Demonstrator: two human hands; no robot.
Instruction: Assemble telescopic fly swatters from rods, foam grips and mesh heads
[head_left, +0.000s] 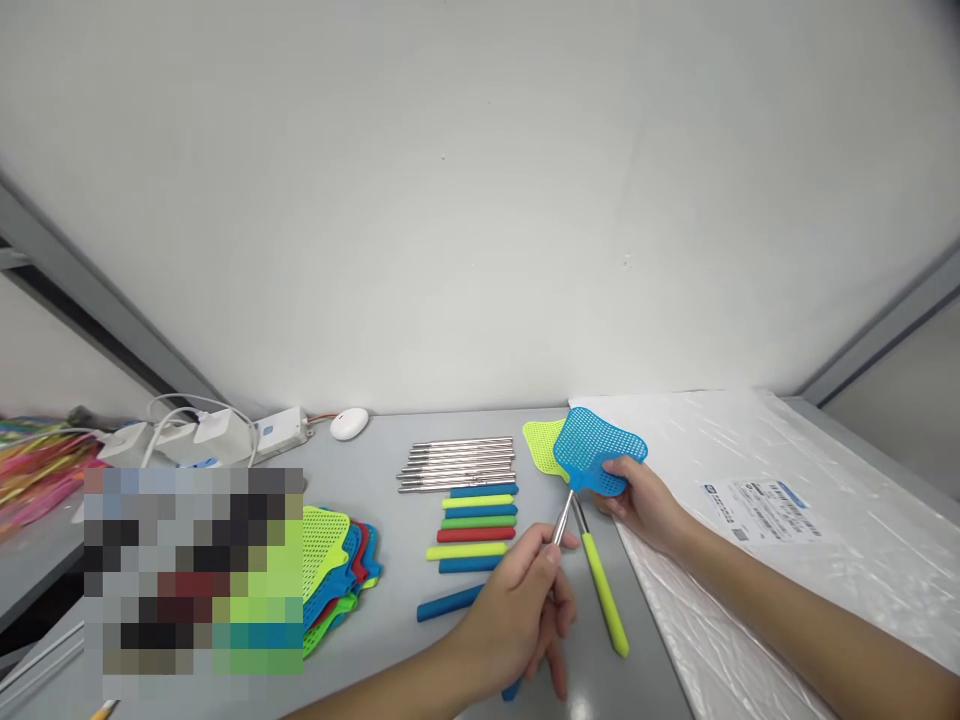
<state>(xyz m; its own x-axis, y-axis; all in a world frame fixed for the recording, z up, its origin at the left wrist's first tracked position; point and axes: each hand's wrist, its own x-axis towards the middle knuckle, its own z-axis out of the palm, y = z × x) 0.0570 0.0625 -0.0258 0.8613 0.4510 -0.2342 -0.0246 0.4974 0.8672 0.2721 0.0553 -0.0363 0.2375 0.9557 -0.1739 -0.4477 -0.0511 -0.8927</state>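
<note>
Fingers of the right hand pinch the right edge of a blue swatter head, thumb on top; those of the left hand close on its metal rod, the lower ones looser. This head hangs over the far part of the counter, overlapping a yellow-green swatter whose grip points near and right. A blue grip end shows below the left hand; whether it joins the rod is hidden.

Uneven pull between the hands could twist the head at its neck. Lowering them could nudge the swatter beneath, and the left wrist, close to the row of loose grips, might roll one.

Left of the hands, gray surface lies between that row and the stacked heads. Far off, the wall bounds reach; rightward, the edge of a white wrapped sheet runs beside the yellow-green grip.
</note>
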